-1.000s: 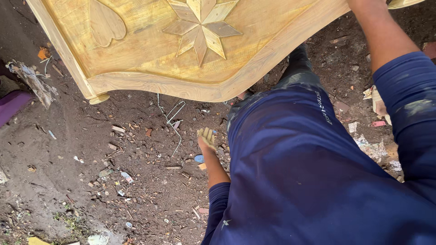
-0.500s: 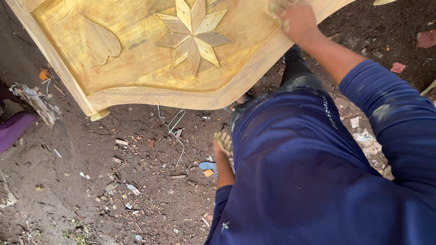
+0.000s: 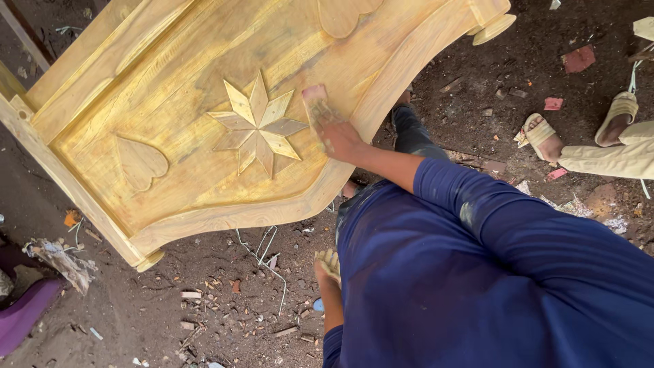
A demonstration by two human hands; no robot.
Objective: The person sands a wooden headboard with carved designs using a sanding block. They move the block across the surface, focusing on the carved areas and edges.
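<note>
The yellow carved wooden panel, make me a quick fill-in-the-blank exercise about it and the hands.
1. The yellow carved wooden panel bears a carved ____ at its middle.
2. The ____ hand presses a small sanding pad onto the panel.
3. The left hand hangs over the ____ floor.

Missing words: star; right; dirt

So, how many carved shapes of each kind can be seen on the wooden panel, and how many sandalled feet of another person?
Star carvings: 1
Heart-like carvings: 2, the upper one cut by the frame edge
Sandalled feet of another person: 2
Total: 5
The right hand presses a sanding piece on the wooden panel.
</note>
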